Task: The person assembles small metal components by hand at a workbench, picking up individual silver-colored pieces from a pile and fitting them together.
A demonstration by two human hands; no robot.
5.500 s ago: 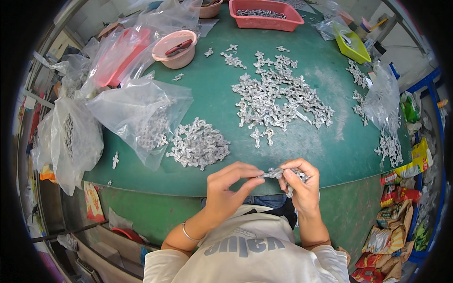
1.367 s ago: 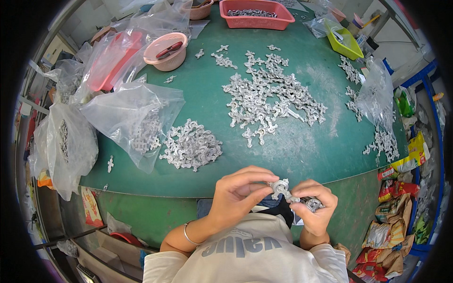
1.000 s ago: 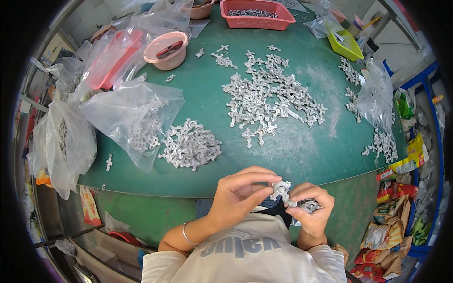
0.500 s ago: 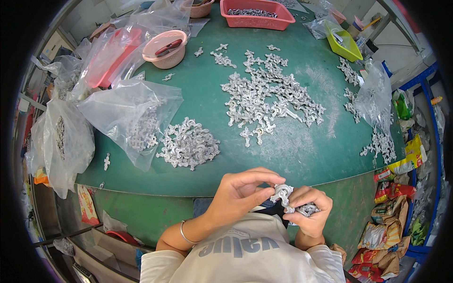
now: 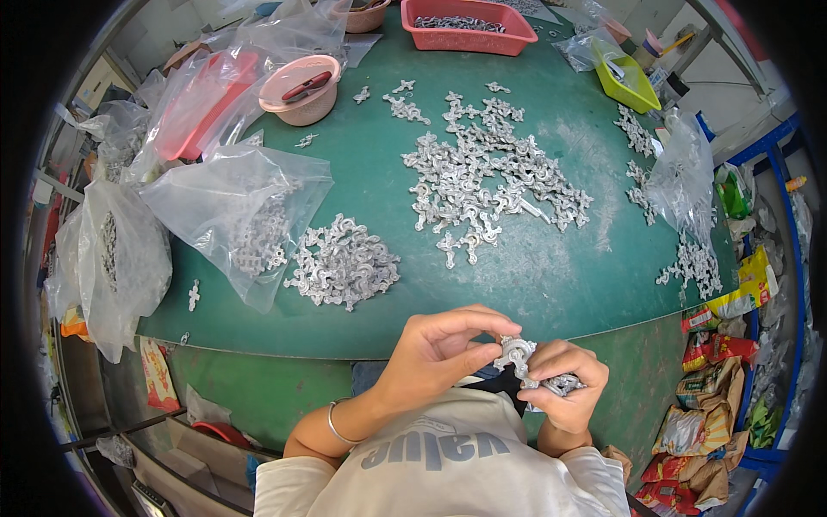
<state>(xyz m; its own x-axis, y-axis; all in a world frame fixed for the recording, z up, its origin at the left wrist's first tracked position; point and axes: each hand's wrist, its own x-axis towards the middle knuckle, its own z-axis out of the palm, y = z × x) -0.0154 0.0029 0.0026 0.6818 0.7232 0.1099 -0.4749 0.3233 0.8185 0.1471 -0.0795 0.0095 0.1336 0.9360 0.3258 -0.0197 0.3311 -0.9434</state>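
Note:
Just off the table's near edge, my left hand [image 5: 452, 345] pinches the upper end of a small silvery metal casting [image 5: 515, 353] with curved, lobed arms. The thumb and fingers of my right hand [image 5: 568, 383] close on its lower right side. More metal castings [image 5: 564, 384] of the same grey show inside my right hand, partly hidden by the fingers. A heaped pile of similar castings [image 5: 345, 263] lies on the table to the left. Farther off, a wide loose spread of them [image 5: 491, 168] covers the middle.
Clear plastic bags [image 5: 233, 207] of castings lie at the left of the green table [image 5: 362, 172]. A pink bowl [image 5: 301, 108] holds a red-handled tool. A red tray [image 5: 469, 36] of parts and a lime-green basket [image 5: 627, 82] stand at the back. Another bag [image 5: 685, 177] lies right.
Both hands keep their grip on the casting almost unmoved. The view has shifted very slightly; nothing on the table has visibly moved.

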